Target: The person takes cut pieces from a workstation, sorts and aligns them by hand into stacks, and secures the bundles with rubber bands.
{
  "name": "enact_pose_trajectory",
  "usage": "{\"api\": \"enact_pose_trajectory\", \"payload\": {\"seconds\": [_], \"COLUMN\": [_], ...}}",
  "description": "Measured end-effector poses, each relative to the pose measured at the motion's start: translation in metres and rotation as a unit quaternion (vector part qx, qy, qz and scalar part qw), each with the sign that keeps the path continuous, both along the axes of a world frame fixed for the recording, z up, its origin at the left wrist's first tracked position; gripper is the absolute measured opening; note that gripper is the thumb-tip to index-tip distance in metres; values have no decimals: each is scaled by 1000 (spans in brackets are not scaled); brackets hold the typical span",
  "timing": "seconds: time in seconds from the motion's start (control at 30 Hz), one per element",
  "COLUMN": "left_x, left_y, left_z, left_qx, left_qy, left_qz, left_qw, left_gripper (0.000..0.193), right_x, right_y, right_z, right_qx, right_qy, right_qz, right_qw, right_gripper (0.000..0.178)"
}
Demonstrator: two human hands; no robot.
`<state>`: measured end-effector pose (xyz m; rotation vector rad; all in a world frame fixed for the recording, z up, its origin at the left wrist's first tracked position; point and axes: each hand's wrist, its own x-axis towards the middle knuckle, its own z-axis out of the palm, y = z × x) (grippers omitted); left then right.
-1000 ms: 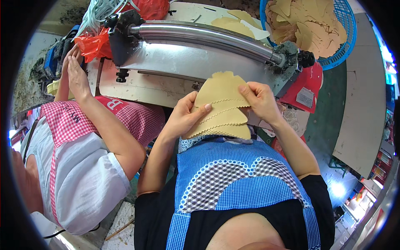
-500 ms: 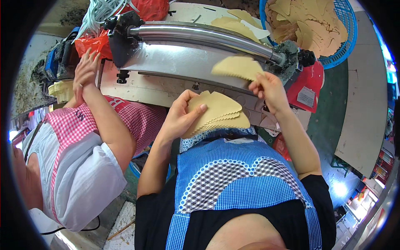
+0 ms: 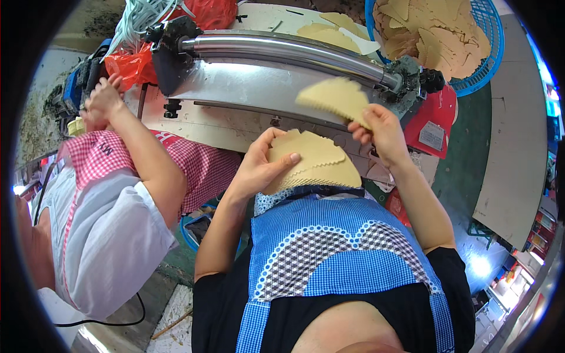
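Observation:
A fanned stack of tan, curved pieces with zigzag-cut edges (image 3: pixel 315 162) rests in my left hand (image 3: pixel 265 165), the thumb pressed on top and the fingers behind. My right hand (image 3: pixel 379 132) pinches one single tan piece of the same shape (image 3: pixel 335 99) by its right end. That piece is raised above the stack, in front of the metal plate of a roller machine (image 3: pixel 253 82). A long shiny roller (image 3: pixel 288 54) spans the machine between two dark end blocks. What the pieces are made of I cannot tell for certain.
A blue plastic basket (image 3: pixel 493 59) full of similar pieces stands at the far right. More tan pieces (image 3: pixel 332 36) lie behind the roller. At the left, another person in a pink checked apron (image 3: pixel 97 156) holds their hands together. Red plastic bags (image 3: pixel 132 67) and pale cords (image 3: pixel 138 26) lie beyond.
The single piece in my right hand has shifted slightly left and tilted. The stack in my left hand has turned a little. The other person's hands have moved left.

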<state>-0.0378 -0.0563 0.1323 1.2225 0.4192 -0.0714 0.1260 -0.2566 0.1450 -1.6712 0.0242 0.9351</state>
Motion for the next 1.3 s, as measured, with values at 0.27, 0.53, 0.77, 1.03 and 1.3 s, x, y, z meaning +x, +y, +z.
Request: {"api": "enact_pose_trajectory", "payload": {"seconds": [0.27, 0.53, 0.77, 1.03, 1.3], "left_x": [14, -3, 8, 9, 4], "left_y": [-1, 4, 3, -5, -7], "left_z": [1, -6, -14, -6, -12], "left_qx": [64, -48, 106, -38, 91], "left_qy": [32, 9, 1, 27, -47], "left_qz": [-31, 10, 31, 23, 62], "left_qw": [997, 999, 994, 999, 993], "left_gripper": [31, 24, 23, 27, 24], "right_x": [-24, 6, -30, -22, -23], "right_y": [28, 3, 26, 19, 14], "right_z": [1, -7, 7, 6, 19], "right_qx": [32, 63, 33, 29, -47], "right_qy": [-144, 46, -113, -90, -369], "right_qz": [149, -80, 95, 115, 220], "right_qw": [978, 994, 989, 989, 902], "right_gripper": [21, 21, 17, 18, 15]}}
